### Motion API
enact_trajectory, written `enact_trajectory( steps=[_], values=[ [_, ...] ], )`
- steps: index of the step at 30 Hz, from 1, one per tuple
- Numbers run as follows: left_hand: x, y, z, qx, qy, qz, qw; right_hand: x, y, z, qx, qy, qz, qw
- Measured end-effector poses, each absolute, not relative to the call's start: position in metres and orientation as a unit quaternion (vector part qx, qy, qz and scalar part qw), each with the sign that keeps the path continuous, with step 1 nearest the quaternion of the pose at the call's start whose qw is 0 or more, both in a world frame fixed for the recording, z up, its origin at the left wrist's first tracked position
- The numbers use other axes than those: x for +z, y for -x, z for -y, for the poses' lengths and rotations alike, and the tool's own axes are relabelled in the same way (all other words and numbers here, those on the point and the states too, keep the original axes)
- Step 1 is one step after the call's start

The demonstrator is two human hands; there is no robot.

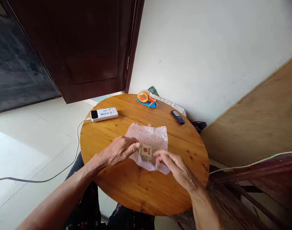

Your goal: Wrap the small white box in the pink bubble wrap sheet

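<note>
At the table (126, 191) centre my left hand (119, 150) grips the stiff, likely light box (146, 151); my right hand (175, 166) pinches the edge of soft bubble wrap (150, 135)

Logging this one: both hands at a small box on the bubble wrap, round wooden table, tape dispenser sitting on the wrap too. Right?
Not quite. The tape dispenser is off the bubble wrap, at the far edge of the round wooden table. The head view shows it. The left hand and right hand are at the small box on the wrap.
</note>
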State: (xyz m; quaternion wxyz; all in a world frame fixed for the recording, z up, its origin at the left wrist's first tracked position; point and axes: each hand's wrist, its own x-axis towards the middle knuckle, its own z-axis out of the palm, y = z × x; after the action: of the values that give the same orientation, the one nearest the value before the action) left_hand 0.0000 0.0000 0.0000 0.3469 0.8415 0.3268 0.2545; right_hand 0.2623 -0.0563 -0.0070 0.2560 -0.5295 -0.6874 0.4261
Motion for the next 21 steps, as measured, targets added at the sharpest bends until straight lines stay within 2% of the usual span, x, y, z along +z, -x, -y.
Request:
enact_trajectory(
  steps=[3, 6, 11, 16, 21],
  values=[
    [-0.011, 0.017, 0.025, 0.169, -0.863, -0.301, 0.368, -0.008, -0.261, 0.075, 0.427, 0.506, 0.726, 0.185],
    [-0.017, 0.020, 0.035, 0.144, -0.863, -0.343, 0.342, -0.010, -0.257, 0.083, 0.377, 0.536, 0.738, 0.160],
    [-0.032, -0.005, 0.025, 0.245, -0.844, -0.426, 0.214, -0.025, -0.246, 0.070, 0.264, 0.614, 0.705, 0.239],
    [-0.062, -0.029, 0.011, 0.230, -0.861, -0.382, 0.244, -0.040, -0.222, 0.052, 0.166, 0.612, 0.727, 0.263],
    [-0.073, -0.036, 0.013, 0.177, -0.864, -0.407, 0.237, -0.037, -0.232, 0.057, 0.157, 0.642, 0.693, 0.286]
  ],
)
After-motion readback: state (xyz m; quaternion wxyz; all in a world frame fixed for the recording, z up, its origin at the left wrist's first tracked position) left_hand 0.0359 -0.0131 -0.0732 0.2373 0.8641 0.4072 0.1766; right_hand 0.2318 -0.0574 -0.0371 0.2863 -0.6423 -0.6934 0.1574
